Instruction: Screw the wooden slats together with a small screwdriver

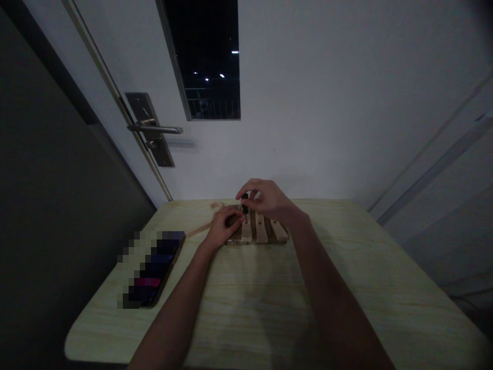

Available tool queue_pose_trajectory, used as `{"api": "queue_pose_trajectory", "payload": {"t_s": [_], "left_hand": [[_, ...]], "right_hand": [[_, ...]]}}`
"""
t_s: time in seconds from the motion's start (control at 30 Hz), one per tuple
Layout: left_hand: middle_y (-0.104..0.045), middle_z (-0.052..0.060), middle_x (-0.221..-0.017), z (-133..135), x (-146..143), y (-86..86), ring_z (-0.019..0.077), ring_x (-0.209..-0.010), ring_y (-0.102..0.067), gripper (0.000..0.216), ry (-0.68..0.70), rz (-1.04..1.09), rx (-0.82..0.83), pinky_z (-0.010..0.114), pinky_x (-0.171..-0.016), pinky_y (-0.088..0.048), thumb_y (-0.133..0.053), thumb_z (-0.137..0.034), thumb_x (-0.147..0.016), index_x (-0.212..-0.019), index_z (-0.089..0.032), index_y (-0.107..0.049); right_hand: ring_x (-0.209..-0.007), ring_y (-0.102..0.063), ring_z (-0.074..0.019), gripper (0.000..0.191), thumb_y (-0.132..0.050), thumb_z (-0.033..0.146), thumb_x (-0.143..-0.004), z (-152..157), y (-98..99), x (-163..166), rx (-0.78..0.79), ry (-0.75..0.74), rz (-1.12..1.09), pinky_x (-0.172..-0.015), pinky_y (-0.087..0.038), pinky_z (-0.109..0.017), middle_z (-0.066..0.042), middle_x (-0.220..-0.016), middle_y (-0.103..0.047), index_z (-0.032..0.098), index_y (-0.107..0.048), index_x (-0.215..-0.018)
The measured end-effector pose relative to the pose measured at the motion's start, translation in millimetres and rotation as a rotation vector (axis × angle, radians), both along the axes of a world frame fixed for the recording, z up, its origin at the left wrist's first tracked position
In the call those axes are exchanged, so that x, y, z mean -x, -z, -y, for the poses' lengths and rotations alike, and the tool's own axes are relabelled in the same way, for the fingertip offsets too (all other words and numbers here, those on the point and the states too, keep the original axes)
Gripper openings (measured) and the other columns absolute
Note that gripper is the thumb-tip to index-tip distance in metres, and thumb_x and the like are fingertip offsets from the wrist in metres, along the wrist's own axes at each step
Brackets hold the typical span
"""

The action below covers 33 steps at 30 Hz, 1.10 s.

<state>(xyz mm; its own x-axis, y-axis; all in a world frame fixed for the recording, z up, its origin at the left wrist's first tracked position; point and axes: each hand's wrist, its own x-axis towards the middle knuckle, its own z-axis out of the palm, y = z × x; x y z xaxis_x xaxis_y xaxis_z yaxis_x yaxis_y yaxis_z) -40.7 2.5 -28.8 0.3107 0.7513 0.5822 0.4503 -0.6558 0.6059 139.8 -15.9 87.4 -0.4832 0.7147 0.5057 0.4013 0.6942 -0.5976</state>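
A small brown board (233,239) lies on the table with several pale wooden strips (261,231) across it. Dark round spots, perhaps screws or holes, show on some strips. In my right hand (265,198) is a small screwdriver (245,204) with a black handle, pinched in the fingers and pointing down at the leftmost visible strip. My left hand (223,226) rests over the board's left end. Its thumb and index finger come together close to the screwdriver's tip; what they pinch, if anything, is too small to make out.
A phone (164,262), partly pixelated, lies on the left of the pale wood table (246,308). A thin wooden stick (198,229) lies between it and my left hand. Behind the table stands a white door (308,103) with a metal handle (162,129).
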Motion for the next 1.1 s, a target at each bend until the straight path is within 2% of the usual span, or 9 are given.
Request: {"api": "queue_pose_trajectory", "payload": {"t_s": [0.23,0.43,0.6,0.77,0.9,1.1], "left_hand": [[-0.068,0.007,-0.095,-0.4,0.8,0.3,0.0222,-0.092,-0.060,0.015,0.018,0.007,-0.004,0.038,-0.085,-0.045,-0.062,-0.030,-0.080,-0.089,-0.018,-0.066],[-0.068,0.006,-0.093,0.7,0.3,-1.1,0.0215,-0.090,-0.059,0.013,0.008,-0.002,-0.014,0.037,-0.084,-0.044,-0.061,-0.028,-0.080,-0.088,-0.019,-0.066],[-0.069,0.006,-0.093,0.2,0.6,0.3,0.0218,-0.089,-0.060,0.013,-0.003,-0.007,-0.011,0.038,-0.084,-0.045,-0.062,-0.029,-0.080,-0.087,-0.019,-0.065],[-0.068,0.006,-0.093,-1.3,1.2,2.7,0.0218,-0.090,-0.060,0.013,-0.006,0.001,-0.010,0.039,-0.084,-0.045,-0.063,-0.028,-0.079,-0.088,-0.019,-0.065],[-0.068,0.006,-0.093,-1.3,1.1,1.9,0.0217,-0.090,-0.060,0.013,0.016,0.002,-0.006,0.039,-0.085,-0.045,-0.062,-0.028,-0.080,-0.088,-0.019,-0.065],[-0.068,0.006,-0.096,-0.3,1.5,1.1,0.0217,-0.093,-0.060,0.014,0.018,0.001,-0.002,0.039,-0.086,-0.044,-0.061,-0.029,-0.081,-0.089,-0.019,-0.065]], "right_hand": [[-0.071,-0.056,-0.0105,0.031,-0.049,0.007,-0.069,2.9,-2.0,-1.6,0.059,0.000,0.006,-0.064,-0.044,-0.023,-0.004,-0.087,-0.068,0.016,-0.069,-0.091],[-0.062,-0.051,-0.0079,0.019,-0.058,0.013,-0.072,-0.5,-0.7,-4.2,-0.004,0.029,0.003,-0.061,-0.041,-0.022,-0.002,-0.081,-0.066,0.016,-0.068,-0.088],[-0.065,-0.049,-0.0091,0.007,-0.065,0.019,-0.073,-1.4,-0.2,-1.7,-0.040,0.065,0.059,-0.060,-0.037,-0.022,0.001,-0.071,-0.056,0.017,-0.066,-0.079],[-0.064,-0.047,-0.0081,0.009,-0.066,0.023,-0.073,-1.4,0.4,0.4,-0.036,0.025,0.043,-0.061,-0.038,-0.022,0.001,-0.077,-0.054,0.016,-0.061,-0.077],[-0.064,-0.049,-0.0078,0.003,-0.061,0.019,-0.074,-0.5,-0.3,0.6,0.003,-0.010,0.017,-0.061,-0.039,-0.021,0.000,-0.078,-0.057,0.017,-0.061,-0.077],[-0.069,-0.054,-0.0090,0.024,-0.053,0.007,-0.071,1.5,-0.4,-0.6,0.066,-0.020,-0.025,-0.062,-0.043,-0.022,-0.004,-0.089,-0.064,0.015,-0.067,-0.089]]}}
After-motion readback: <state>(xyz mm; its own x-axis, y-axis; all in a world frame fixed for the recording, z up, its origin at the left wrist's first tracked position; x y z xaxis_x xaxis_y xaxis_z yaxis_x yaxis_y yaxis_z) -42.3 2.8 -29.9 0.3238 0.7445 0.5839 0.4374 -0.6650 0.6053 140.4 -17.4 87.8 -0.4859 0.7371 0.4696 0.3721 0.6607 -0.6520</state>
